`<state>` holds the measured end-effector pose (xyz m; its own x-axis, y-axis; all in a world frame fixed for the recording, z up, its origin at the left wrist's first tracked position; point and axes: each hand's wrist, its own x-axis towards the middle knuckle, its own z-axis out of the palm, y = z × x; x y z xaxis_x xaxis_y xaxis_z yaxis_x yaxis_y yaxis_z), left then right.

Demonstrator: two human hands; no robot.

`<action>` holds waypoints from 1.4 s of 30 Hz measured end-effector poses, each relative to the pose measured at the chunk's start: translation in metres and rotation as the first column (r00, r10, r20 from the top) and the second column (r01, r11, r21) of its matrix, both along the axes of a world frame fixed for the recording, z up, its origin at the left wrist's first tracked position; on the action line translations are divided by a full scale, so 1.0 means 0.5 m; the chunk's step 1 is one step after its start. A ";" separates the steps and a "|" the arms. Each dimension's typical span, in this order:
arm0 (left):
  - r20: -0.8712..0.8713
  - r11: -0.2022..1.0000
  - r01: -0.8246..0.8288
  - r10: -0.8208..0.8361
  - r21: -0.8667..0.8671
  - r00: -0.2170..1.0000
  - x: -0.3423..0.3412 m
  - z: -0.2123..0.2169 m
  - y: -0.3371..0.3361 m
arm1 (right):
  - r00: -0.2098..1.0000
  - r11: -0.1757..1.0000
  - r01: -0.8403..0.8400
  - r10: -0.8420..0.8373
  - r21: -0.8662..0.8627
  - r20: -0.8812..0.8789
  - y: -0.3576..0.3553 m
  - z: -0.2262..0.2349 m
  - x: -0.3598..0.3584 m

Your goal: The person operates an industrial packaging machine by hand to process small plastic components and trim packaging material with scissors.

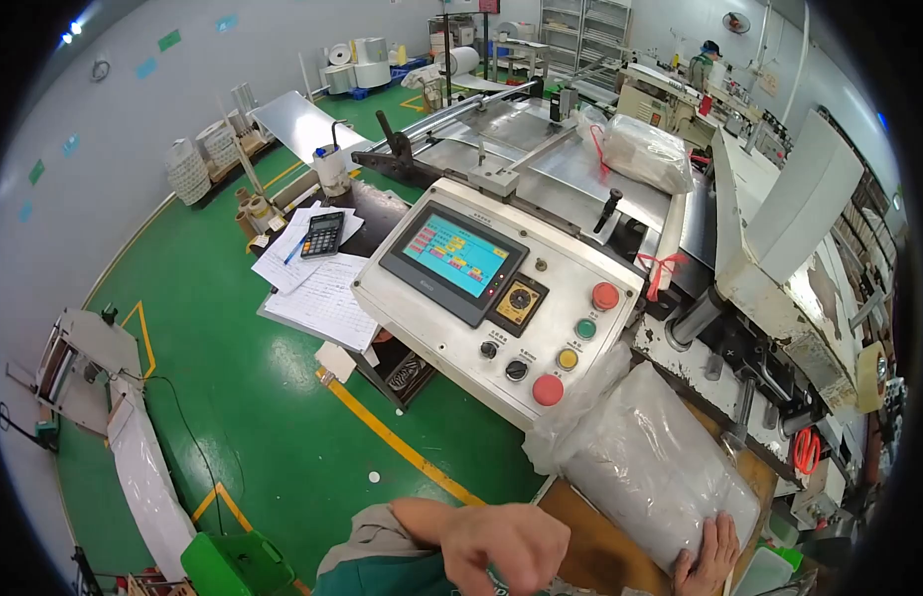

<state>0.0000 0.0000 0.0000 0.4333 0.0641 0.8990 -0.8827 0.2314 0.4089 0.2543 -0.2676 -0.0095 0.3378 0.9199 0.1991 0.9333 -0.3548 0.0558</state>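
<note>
My right hand (pixel 711 558) lies on the near right corner of a clear plastic bag (pixel 650 462), its fingers stretched out. Pale, flat contents show through the bag, which rests on a brown board (pixel 600 556). Loose plastic bunches up at the bag's far left end, against the control panel. In front of my body, left of the bag and apart from it, is my left hand (pixel 506 546). Its knuckles face up and its fingers bend downward, partly hidden and slightly blurred. Whether it holds anything does not show.
A machine control panel (pixel 451 328) with a lit screen, knobs and red buttons stands ahead. Left of it are papers (pixel 322 298) and a calculator (pixel 323 234). Another wrapped bundle (pixel 648 154) sits on the machine. A green bin (pixel 238 566) stands lower left. A person (pixel 705 68) is far off.
</note>
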 end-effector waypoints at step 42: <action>0.250 0.976 0.204 -0.179 -0.077 0.952 0.083 0.083 -0.024 | 0.993 0.994 0.025 -0.037 0.109 0.115 -0.034 -0.030 0.022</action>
<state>0.0414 -0.0120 0.0417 0.2186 0.0967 0.9710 -0.8868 0.4350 0.1563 0.2653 -0.2848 -0.0244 0.3344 0.8807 0.3354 0.9110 -0.3932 0.1241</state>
